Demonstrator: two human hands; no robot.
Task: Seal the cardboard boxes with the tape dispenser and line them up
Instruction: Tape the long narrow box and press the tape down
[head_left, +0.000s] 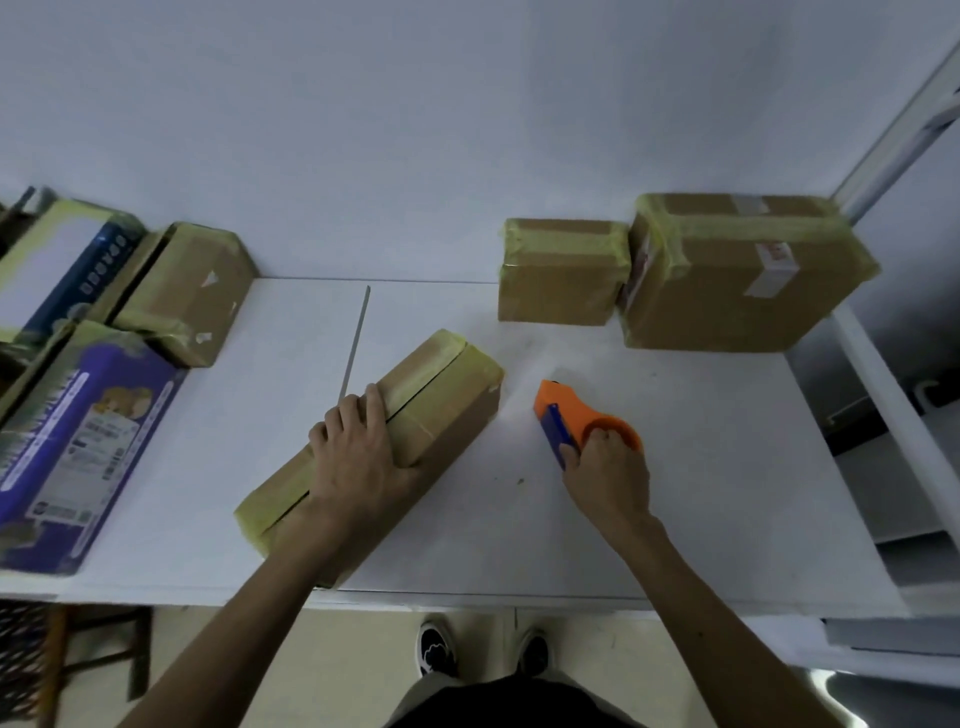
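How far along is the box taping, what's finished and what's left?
Done: the small box and large box sit taped, side by side. In hand: the left hand presses the long box, its centre seam open, while the right hand grips the tape dispenser. Left: tape that seam and line it up beside them.

Both bare forearms reach forward, left hand (358, 462) lying flat with fingers (371, 408) straight, pressing the long brown cardboard box (447, 400). The right hand (610, 478) curls round the orange plastic tape dispenser (563, 408).

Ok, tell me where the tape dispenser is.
Head view: the tape dispenser sits on the table right of centre, in the right hand, beside the long box.
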